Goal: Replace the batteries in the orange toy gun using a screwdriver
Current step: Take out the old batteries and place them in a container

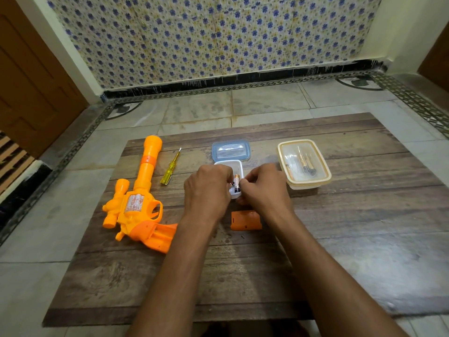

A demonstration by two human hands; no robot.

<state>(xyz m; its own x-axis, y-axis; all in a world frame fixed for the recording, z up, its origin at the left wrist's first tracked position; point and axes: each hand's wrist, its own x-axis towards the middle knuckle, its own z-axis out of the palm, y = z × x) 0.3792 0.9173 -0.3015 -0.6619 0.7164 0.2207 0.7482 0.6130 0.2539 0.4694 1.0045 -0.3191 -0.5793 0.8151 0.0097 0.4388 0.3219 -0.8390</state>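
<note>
Both forearms reach in over the board (340,263). Left hand (206,188) curls at the white box (230,165), pinching something small and dark; right hand (264,188) pinches a battery (237,183) standing in that box. Orange cover (245,220) lies just below the hands, off the gun (143,190), whose grip lies open at left. Screwdriver (170,170) rests beside the barrel. Blue lid (230,150) sits behind the box.
</note>
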